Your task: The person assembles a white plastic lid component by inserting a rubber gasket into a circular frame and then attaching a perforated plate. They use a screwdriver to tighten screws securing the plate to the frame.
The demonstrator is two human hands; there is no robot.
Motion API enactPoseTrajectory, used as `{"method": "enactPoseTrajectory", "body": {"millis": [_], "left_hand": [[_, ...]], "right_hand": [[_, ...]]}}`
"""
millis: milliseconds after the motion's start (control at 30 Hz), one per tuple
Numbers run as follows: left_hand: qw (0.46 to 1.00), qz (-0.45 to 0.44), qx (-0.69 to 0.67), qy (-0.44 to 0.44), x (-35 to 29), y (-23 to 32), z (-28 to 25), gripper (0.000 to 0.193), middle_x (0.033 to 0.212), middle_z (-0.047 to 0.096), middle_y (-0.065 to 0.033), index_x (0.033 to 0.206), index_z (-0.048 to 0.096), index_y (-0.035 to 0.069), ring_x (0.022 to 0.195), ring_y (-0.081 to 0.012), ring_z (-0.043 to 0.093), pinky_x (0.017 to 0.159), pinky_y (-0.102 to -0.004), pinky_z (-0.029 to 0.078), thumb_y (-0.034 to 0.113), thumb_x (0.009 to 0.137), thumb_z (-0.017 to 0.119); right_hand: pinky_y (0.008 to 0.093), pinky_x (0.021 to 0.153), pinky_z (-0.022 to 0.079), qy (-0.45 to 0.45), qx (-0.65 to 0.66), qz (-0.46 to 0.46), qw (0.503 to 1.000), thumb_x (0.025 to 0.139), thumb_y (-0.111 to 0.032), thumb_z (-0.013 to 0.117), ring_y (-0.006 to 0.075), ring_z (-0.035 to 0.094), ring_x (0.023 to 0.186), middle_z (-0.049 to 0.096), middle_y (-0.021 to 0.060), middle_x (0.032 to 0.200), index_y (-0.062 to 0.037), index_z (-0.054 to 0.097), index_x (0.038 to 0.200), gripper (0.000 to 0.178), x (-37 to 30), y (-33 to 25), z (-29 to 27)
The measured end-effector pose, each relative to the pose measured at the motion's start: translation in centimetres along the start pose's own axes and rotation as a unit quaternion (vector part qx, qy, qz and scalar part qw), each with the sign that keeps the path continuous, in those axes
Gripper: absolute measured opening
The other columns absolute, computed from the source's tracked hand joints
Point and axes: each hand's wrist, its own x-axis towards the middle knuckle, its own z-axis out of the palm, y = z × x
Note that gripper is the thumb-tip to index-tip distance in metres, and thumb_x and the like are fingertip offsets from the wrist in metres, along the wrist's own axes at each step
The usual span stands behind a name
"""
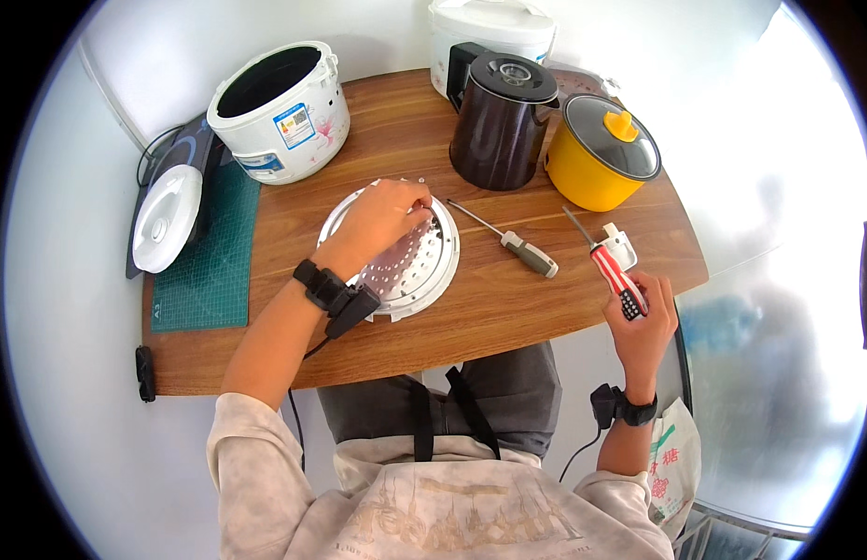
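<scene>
A round white lid-like part with a perforated metal plate (421,271) lies on the wooden table in front of me. My left hand (385,217) reaches over it, fingers pinched together near its upper right rim; whatever is between them is too small or hidden to name. To the right, my right hand (644,315) is closed round a screwdriver (617,277) with a red-and-white striped handle, its shaft pointing up and to the left. Just beyond that handle sits a small white plastic piece (620,246). Between my hands rests a second screwdriver (529,253) with a grey handle.
An open white rice cooker body (312,140) stands back left, by a green cutting mat (205,289) and a white oval lid (166,219). Behind are a dark kettle (497,140), a yellow pot (587,173) and a white cooker (443,47). The table's front edge (508,350) is near my lap.
</scene>
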Motion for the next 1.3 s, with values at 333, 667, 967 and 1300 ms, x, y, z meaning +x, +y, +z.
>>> {"method": "enactPoseTrajectory", "body": {"millis": [333, 667, 967, 1300], "left_hand": [[0.997, -0.005, 0.070, -0.013, 1.1, -0.3, 0.6, 0.012, 0.088, 0.071, -0.0192, 0.088, 0.069, -0.002, 0.080, -0.0368, 0.069, 0.074, -0.0425, 0.055, 0.010, 0.088, 0.068], [0.895, -0.199, -0.373, -0.140, -3.2, 2.7, -3.2, 0.016, 0.088, 0.073, -0.0094, 0.105, 0.072, -0.004, 0.074, -0.0149, 0.069, 0.065, -0.0280, 0.056, 0.006, 0.094, 0.068], [0.705, -0.267, -0.656, -0.042, -11.8, 5.3, -1.3, 0.023, 0.107, 0.072, -0.0092, 0.118, 0.068, 0.002, 0.098, -0.0159, 0.072, 0.075, -0.0250, 0.061, 0.018, 0.103, 0.063], [0.704, -0.270, -0.656, -0.046, -11.7, 5.8, -1.0, 0.026, 0.107, 0.073, -0.0100, 0.121, 0.068, 0.001, 0.100, -0.0164, 0.073, 0.078, -0.0238, 0.061, 0.018, 0.103, 0.064]], "right_hand": [[0.0331, 0.066, 0.049, -0.034, 0.031, 0.022, 0.999, 0.070, -0.006, 0.074, 0.0232, 0.061, 0.070, 0.059, 0.0093, 0.084, -0.0027, 0.069, 0.098, 0.029, -1.0, -1.2, -1.0], [0.0273, 0.069, 0.054, -0.154, 0.346, 0.188, 0.906, 0.077, -0.009, 0.075, 0.0154, 0.069, 0.075, 0.071, 0.0094, 0.089, 0.0049, 0.067, 0.104, 0.031, -2.0, -2.5, -1.6], [0.0313, 0.076, 0.063, -0.244, 0.454, 0.142, 0.845, 0.079, -0.005, 0.071, 0.0207, 0.075, 0.083, 0.073, 0.0146, 0.095, 0.0083, 0.064, 0.111, 0.035, -1.3, -6.4, -1.0], [0.0276, 0.073, 0.060, -0.279, 0.423, 0.114, 0.854, 0.078, -0.005, 0.071, 0.0167, 0.074, 0.080, 0.074, 0.0138, 0.095, 0.0060, 0.066, 0.108, 0.032, -1.0, -6.8, -1.2]]}}
